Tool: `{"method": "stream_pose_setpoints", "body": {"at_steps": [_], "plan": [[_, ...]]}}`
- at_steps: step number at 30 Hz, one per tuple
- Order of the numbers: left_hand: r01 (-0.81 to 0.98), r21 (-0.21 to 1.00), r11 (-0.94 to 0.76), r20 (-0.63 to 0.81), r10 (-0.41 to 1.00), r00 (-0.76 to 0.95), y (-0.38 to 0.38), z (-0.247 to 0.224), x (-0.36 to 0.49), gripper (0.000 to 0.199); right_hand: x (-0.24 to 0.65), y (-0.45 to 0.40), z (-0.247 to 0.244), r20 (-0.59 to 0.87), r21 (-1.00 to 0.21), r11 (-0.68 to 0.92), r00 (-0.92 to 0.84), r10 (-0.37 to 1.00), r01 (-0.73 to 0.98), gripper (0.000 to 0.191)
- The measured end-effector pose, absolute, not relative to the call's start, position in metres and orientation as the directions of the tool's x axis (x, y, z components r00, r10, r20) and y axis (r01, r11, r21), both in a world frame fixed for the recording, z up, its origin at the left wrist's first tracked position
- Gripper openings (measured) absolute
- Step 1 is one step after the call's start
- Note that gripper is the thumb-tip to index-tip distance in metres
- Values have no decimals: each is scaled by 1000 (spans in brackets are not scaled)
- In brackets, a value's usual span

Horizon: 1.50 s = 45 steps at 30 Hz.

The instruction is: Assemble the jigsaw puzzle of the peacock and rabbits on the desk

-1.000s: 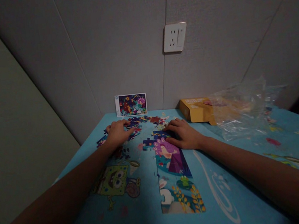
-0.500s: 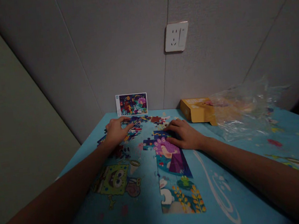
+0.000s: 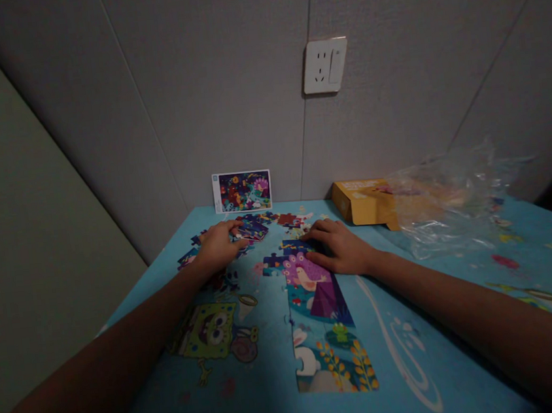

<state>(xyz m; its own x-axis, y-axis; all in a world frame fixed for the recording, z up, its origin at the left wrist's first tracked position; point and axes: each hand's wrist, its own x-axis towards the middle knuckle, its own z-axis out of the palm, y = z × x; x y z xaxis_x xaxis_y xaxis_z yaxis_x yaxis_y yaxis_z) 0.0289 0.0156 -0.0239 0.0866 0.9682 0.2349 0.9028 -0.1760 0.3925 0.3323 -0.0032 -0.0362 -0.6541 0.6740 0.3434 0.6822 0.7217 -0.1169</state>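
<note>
2 hands over a partly joined puzzle

The left hand (image 3: pixel 218 247) is at the loose pieces (image 3: pixel 287 220), left of centre, beside a dark-blue piece (image 3: pixel 255 230); whether it grips that piece, I cannot tell. The right hand (image 3: pixel 340 247), thumb and fingers apart, rests at the top of the joined section (image 3: pixel 317 294), which runs down to lower centre. A picture card (image 3: pixel 242 191) stands upper centre; a yellow box (image 3: pixel 367 203) lies right, touching clear plastic (image 3: pixel 446 202).
</note>
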Motion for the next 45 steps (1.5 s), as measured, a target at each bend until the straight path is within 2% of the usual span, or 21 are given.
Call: {"method": "stream_pose_setpoints", "body": {"at_steps": [7,11,13,15,16,19,20,22,25,27,31,34,36,40,45], "plan": [[800,592,-100,326,937,-124,23,-23,17,50,333,-1,-39,352,-125,732,-660,664,670,42],[716,676,-173,427,884,-190,22,-21,17,34,334,-2,-38,374,-99,735,-660,652,671,38],[661,703,-261,492,850,-188,16,-21,23,24,330,-7,-34,440,-60,740,-648,621,669,35],[595,703,-391,556,823,-116,6,-20,33,24,321,-18,-30,549,-42,734,-598,583,677,35],[559,689,-462,584,810,-50,-1,-20,39,27,315,-24,-28,609,-72,729,-549,573,680,38],[459,627,-629,585,770,256,-23,-19,57,43,296,-41,-27,649,-179,747,-494,579,641,65],[430,593,-681,589,731,345,-29,-19,61,41,291,-45,-28,647,-179,751,-499,576,635,62],[386,538,-749,579,662,476,-36,-21,67,41,284,-49,-31,612,-162,759,-539,579,631,41],[344,479,-808,574,585,573,-38,-22,66,46,283,-48,-36,582,-177,764,-560,590,620,30],[327,440,-836,567,541,621,-37,-22,63,48,284,-46,-37,575,-259,770,-547,608,583,28],[332,386,-861,533,502,682,-35,-20,60,43,287,-41,-37,495,-523,720,-525,693,456,25],[324,360,-875,518,476,710,-35,-21,61,22,290,-35,-40,360,-764,562,-512,779,318,33],[309,356,-882,516,461,722,-34,-23,61,12,291,-30,-43,282,-878,426,-483,829,218,39],[335,369,-867,524,492,696,-28,-27,59,20,291,-27,-44,215,-945,298,-427,878,136,48],[257,277,-926,586,375,719,-24,-26,61,13,290,-30,-40,172,-947,275,-463,869,164,53]]}}
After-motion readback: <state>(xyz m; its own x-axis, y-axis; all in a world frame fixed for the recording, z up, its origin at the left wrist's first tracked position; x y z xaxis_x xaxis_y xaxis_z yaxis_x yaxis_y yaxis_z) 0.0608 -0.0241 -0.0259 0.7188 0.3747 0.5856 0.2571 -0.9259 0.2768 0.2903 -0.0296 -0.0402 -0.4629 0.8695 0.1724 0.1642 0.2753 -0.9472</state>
